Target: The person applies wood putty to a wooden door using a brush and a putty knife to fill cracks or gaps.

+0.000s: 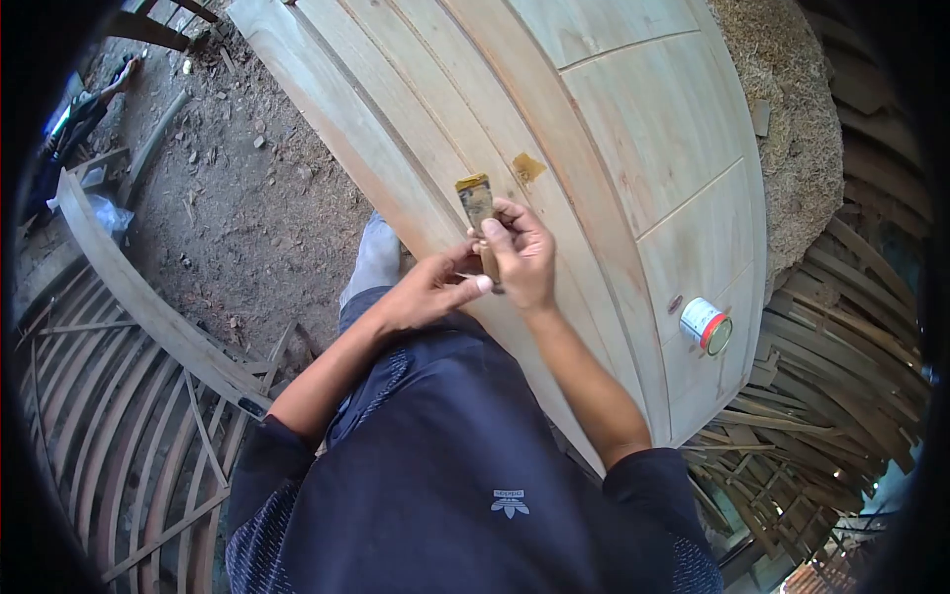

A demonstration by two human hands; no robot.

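My right hand (526,259) is closed around a putty knife (477,206), its thumb on the face of the tool. The dark, stained blade points away from me, with yellow-brown filler along its end. From the left, my left hand (430,292) meets the same knife, fingertips and thumb at its lower part; part of that grip is hidden. Both hands are above a pale wooden panel (396,129) with long grooves. Just beyond the right hand, a patch of yellow-brown filler (528,167) lies on the panel.
A white and red can (706,327) lies on its side or tilted on the panel, at the right. Sawdust (782,109) and stacked wood strips (831,337) border the panel. Slatted wooden frames (129,396) are at the left, where a person's leg (109,91) shows farther off.
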